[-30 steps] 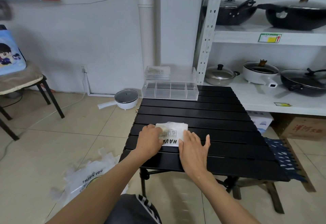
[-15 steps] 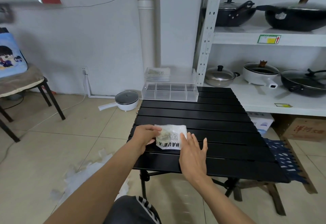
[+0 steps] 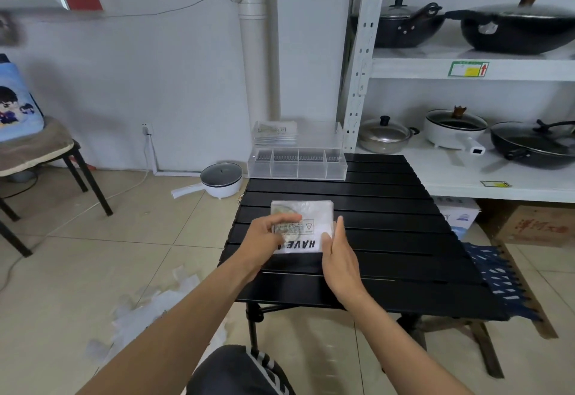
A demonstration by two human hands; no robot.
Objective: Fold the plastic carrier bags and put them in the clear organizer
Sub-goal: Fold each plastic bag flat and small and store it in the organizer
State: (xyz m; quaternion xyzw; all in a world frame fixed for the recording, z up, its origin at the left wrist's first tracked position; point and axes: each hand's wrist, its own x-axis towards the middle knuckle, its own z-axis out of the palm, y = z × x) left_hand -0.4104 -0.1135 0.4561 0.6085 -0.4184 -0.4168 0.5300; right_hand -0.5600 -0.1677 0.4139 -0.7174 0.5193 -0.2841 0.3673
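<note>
From the head camera I am seeing the folded bag (image 3: 306, 223) lying on the black slatted table (image 3: 389, 239), near its left edge. My left hand (image 3: 267, 239) is pinching its left side; my right hand (image 3: 340, 254) is pressing its right edge with straight fingers. The clear organizer (image 3: 297, 166) is sitting at the far left corner.

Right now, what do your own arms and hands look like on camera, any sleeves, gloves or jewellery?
Both arms are bare from the frame's bottom edge to the fingertips: no sleeves or gloves show. The left hand and right hand show no rings, watch or bands on the sides facing the camera. The only clothing in view is dark fabric with white stripes at the bottom edge.
</note>
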